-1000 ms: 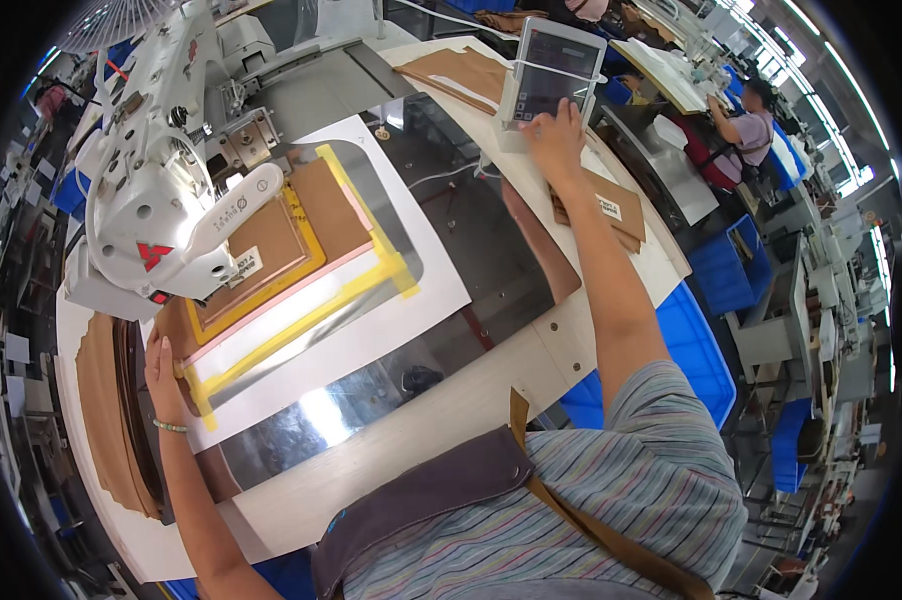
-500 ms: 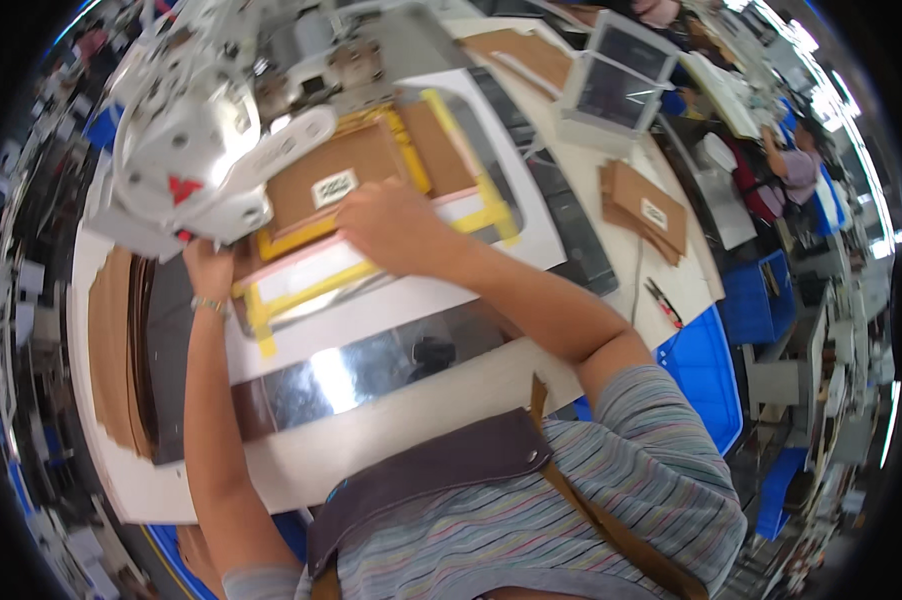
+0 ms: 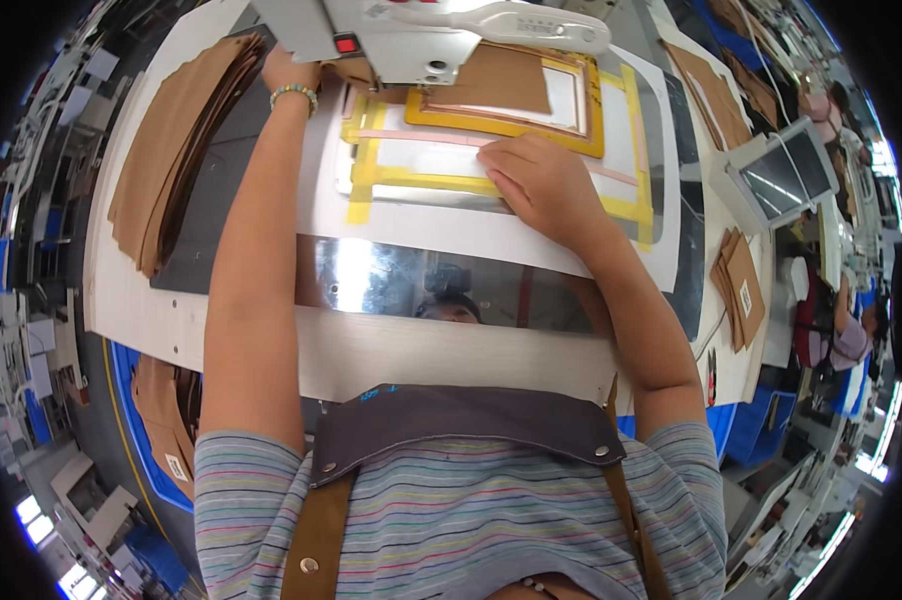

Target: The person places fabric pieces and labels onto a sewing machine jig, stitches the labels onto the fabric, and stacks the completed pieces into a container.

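Note:
My left hand reaches to the far left beside the white sewing machine head; its fingertips are hidden, so its grip is unclear. Brown material shows close to it. Bent and pressed together, the fingers of my right hand rest at the pink strip of a flat template edged with yellow tape. Whatever they pinch, if anything, is hidden. Beyond this hand lies a yellow rectangular frame. A brown panel lies partly across it, running under the machine head, and white shows in the frame's opening.
A tall stack of brown panels stands at the left. On the right are a tilted screen and labelled brown pieces. A shiny metal plate spans the near table. Blue bins sit below its edge.
The view has turned and shifted. My right hand has moved off the labelled brown panel to the template's near strip. Less brown fills the yellow frame, and the label no longer shows there.

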`<state>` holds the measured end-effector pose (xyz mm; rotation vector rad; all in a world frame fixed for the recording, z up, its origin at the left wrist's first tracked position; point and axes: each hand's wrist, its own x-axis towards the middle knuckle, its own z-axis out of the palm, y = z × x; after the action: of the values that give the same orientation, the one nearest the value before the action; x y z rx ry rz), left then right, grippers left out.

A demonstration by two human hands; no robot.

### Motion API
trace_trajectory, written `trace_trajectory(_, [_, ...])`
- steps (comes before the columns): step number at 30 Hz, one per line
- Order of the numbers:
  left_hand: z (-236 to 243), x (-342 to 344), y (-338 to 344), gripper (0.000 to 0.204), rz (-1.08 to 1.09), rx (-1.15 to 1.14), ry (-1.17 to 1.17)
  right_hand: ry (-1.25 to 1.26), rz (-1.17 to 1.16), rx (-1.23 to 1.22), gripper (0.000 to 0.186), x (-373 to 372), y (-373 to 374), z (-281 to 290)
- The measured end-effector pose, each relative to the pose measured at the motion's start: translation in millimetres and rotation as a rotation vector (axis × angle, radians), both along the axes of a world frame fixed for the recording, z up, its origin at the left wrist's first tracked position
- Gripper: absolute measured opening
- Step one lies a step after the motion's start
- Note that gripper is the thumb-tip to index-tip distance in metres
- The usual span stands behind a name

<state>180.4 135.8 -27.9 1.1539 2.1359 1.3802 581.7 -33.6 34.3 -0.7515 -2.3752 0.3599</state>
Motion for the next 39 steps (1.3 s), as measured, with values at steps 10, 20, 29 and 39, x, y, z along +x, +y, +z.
trace_trajectory(10, [146,-207,-252,0.027,0.04,0.141,0.359,-0.222,-0.091,0.212,0.018,-1,-10,-5])
trace_trajectory(20, [81,-316,-636,0.034,0.753,-0.133,0.631,-0.319,-0.113,0.261,0.022,-12,-21,-6])
trace_trajectory(29, [-5,-273,-839,0.043,1.223,-0.795,0.538,-0.306,-0.115,0.231,0.025,-6,-19,-9])
trace_trajectory(39, [-26,-210,-626,0.064,0.733,-0.553,1.017,-0.312,-0.153,0.27,0.023,4,-21,-10])
